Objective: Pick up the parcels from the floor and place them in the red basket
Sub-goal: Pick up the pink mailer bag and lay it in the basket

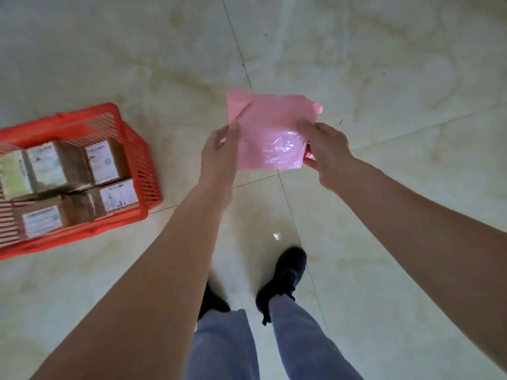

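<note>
A pink plastic parcel bag (269, 133) hangs in the air above the floor, held flat between both hands. My left hand (219, 152) grips its left edge and my right hand (326, 152) grips its right edge. The red basket (131, 149) stands on the floor to the left, apart from the bag. Inside it lie several brown cardboard parcels (74, 182) with white labels facing up.
The floor is pale glossy tile (384, 64) with dark grout lines. My two legs in light trousers and black shoes (285, 272) stand below the bag. The basket's left part runs out of view.
</note>
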